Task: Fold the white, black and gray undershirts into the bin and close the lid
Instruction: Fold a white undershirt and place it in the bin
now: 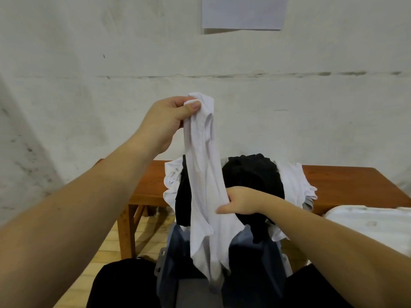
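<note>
My left hand (171,117) is raised and pinches the top of a white undershirt (205,174), which hangs down long and bunched. Lower down, my right hand (242,201) grips the same white undershirt around its middle. Behind it a pile of undershirts lies on the wooden table edge: black ones (253,174), more white ones (291,181) and a bit of gray (308,204). A translucent gray-blue bin (175,247) stands on the floor under the hanging shirt, between my knees. Its white lid (367,221) lies at the right.
A brown wooden table (151,183) stands against the whitewashed wall. A sheet of paper (242,12) hangs on the wall at the top. My dark trouser legs (120,285) frame the bin. Pale wooden floor shows at the lower left.
</note>
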Demonstrator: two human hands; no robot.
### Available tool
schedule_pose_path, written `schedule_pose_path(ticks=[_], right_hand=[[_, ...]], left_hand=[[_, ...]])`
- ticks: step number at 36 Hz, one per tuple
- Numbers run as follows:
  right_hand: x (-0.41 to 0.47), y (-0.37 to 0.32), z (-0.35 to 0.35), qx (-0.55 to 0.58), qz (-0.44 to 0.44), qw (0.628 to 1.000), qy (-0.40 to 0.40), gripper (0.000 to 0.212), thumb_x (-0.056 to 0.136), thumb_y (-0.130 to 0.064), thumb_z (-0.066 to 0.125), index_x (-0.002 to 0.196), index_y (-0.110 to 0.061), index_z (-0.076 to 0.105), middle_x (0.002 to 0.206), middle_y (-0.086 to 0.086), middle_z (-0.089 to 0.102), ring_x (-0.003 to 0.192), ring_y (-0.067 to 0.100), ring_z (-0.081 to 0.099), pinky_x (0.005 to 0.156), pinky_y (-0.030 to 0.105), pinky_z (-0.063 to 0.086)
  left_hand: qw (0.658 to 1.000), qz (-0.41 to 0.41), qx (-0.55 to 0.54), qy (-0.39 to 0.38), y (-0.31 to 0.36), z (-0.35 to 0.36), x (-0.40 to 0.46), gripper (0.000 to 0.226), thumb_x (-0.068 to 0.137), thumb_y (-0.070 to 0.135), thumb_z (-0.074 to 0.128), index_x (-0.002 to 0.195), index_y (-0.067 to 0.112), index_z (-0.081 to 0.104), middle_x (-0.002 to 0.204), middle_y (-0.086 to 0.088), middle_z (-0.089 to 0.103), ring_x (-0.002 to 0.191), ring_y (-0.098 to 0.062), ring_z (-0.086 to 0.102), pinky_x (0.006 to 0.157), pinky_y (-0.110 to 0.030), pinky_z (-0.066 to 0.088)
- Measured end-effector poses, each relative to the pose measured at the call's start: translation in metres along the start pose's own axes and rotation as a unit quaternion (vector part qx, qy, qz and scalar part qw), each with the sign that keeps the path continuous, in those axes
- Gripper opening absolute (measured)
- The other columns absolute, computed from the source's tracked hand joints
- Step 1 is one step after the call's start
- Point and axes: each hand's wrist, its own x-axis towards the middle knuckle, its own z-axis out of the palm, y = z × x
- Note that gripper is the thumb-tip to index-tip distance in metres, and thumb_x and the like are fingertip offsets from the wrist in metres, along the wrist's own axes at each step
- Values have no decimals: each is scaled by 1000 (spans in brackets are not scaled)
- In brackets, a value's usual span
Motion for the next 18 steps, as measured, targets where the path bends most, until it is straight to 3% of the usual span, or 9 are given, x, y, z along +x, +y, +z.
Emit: schedule_pose_path(ticks=[6,9,14,16,18], right_hand=[[-3,38,-3,-63,72,995,28,11,94,-22,54,97,-20,64,89,-7,62,85,12,58,73,20,42],[-8,50,-4,-67,85,993,50,11,96,-22,53,94,-23,65,83,-13,60,79,6,56,68,16,40],[-15,55,-20,-93,96,987,90,16,97,-35,57,86,-25,61,83,-9,60,77,6,55,70,20,42],[-22,50,-32,-61,92,985,130,21,96,-37,59,89,-18,66,84,-5,63,78,9,57,74,23,46],[-31,37,-42,77,60,981,167,19,95,-30,62,89,-13,67,84,-3,65,78,11,60,77,25,51]], left_hand=[[999,-7,2,50,-7,-19,1,16,95,18,63,105,12,73,103,-6,75,100,-20,70,87,-29,54],[998,-11,4,60,-7,-25,0,17,95,19,63,106,13,73,103,-6,76,100,-20,71,89,-30,55],[996,-18,34,84,-9,-26,0,12,94,23,64,100,20,74,99,1,77,96,-16,71,83,-29,56],[993,-20,46,103,-8,-27,1,14,93,26,66,102,21,74,99,2,76,94,-15,71,78,-30,55],[990,-10,63,124,-3,-26,0,13,92,27,66,102,22,74,97,4,75,90,-13,71,73,-29,56]])
